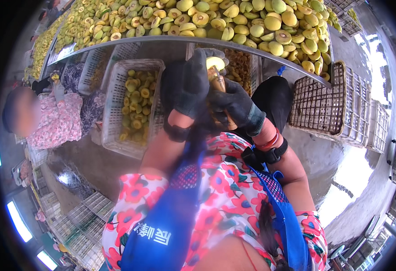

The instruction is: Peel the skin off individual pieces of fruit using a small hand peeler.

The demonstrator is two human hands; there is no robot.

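My left hand [192, 83], in a dark work glove, holds a pale yellow fruit half [215, 62] just below the table edge. A wood-handled hand tool [219, 84] is gripped in my right hand [233, 103], gloved in the same way. Its metal end meets the underside of the fruit, but the fingers and the fruit hide the tip. Just beyond both hands, a metal-edged table [150, 38] carries a heap of yellow-green halved stone fruit [214, 23], some halves with brown stones or hollows showing.
Left of my legs stands a white plastic crate [111, 111] holding fruit halves [138, 98]. Brown pits or scraps [237, 67] fill a container under the table. Stacked crates [319, 101] stand right. A co-worker [55, 118] sits at the left on the wet floor [306, 142].
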